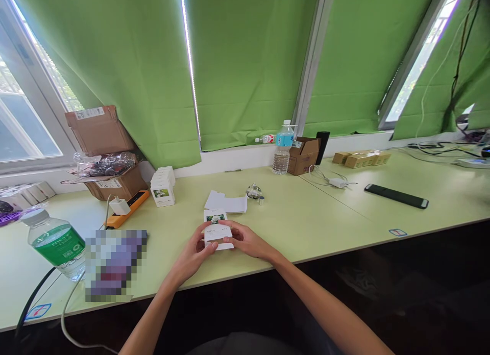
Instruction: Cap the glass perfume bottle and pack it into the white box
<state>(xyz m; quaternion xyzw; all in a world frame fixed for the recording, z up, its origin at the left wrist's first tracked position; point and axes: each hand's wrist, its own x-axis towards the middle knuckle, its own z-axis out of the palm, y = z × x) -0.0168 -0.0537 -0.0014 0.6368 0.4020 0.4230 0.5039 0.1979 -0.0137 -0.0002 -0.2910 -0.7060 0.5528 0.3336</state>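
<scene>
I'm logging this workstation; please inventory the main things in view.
Printed card box: one, white, between hands
Flat paper: count unclear, white, beyond box
Round glass bottle: one, clear, beside paper
Small cylinder: one, silvery, beside glass bottle
Small card boxes: several, white, left
Plastic bottles: three, clear, left and back
Cardboard cartons: several, brown, back
Flat slab: one, black, right
Fabric blinds: several, green, behind
Long table: one, pale green, underneath
Left hand, right hand: two, bare, on box

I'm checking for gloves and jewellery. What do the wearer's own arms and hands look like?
The left hand and right hand are gloveless; no watch or bracelet shows, nor any ring I can make out. Both forearms are bare, without visible sleeves.
</scene>
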